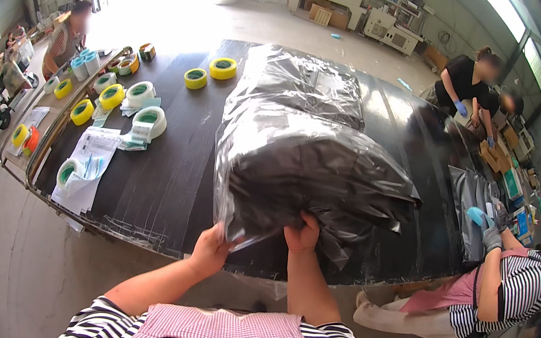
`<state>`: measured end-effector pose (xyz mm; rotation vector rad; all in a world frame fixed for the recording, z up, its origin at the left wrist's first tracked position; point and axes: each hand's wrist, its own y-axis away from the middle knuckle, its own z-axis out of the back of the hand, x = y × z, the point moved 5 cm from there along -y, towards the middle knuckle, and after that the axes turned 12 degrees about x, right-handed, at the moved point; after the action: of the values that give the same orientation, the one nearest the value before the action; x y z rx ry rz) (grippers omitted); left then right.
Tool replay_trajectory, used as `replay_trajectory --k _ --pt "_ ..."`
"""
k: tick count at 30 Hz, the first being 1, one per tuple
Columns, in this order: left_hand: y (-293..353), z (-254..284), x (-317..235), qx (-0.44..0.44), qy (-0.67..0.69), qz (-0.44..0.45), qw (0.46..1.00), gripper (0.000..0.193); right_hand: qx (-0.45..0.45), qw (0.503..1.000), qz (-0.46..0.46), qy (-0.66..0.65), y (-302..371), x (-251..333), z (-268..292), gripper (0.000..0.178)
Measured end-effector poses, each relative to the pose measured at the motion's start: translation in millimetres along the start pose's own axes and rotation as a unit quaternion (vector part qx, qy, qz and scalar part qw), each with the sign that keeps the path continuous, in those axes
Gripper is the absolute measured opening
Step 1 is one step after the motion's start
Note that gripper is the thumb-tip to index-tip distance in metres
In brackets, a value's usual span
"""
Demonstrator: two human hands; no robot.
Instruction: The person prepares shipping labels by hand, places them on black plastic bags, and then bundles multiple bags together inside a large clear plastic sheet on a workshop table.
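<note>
A stack of black plastic bags [304, 174] lies partly inside a large clear plastic wrapper [254, 90] in the middle of the dark table [164, 189]. My left hand [212, 249] is closed on the near left edge of the clear wrapper. At the stack's near edge, my right hand [303, 232] grips the black plastic bags, its fingers partly hidden under the folds. The stack's right end fans out in loose layers, and its far part stays covered by the shiny wrapper.
Yellow tape rolls [223, 68] and white label rolls [150, 123] stand on the left, beside printed papers [89, 157]. A co-worker in grey gloves [492, 238] handles black plastic at the right end. Other people [466, 82] work at the far right and far left.
</note>
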<state>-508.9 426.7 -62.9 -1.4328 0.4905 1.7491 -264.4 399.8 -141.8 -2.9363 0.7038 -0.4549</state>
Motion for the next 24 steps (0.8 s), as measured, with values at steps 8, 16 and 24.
replay_trajectory --k 8,16,24 --pt "39.3 -20.9 61.7 0.045 0.194 0.179 0.964 0.023 -0.059 0.989 0.003 0.136 -4.1 -11.5 25.8 0.029" --pt "59.6 1.8 46.6 -0.100 0.168 0.155 0.968 0.047 -0.087 0.988 -0.052 0.116 50.5 -1.0 86.9 0.039" --pt "-108.0 -76.4 -159.1 0.144 -0.487 -0.263 0.820 0.089 -0.068 0.996 -0.034 -0.054 90.8 43.1 -2.8 0.058"
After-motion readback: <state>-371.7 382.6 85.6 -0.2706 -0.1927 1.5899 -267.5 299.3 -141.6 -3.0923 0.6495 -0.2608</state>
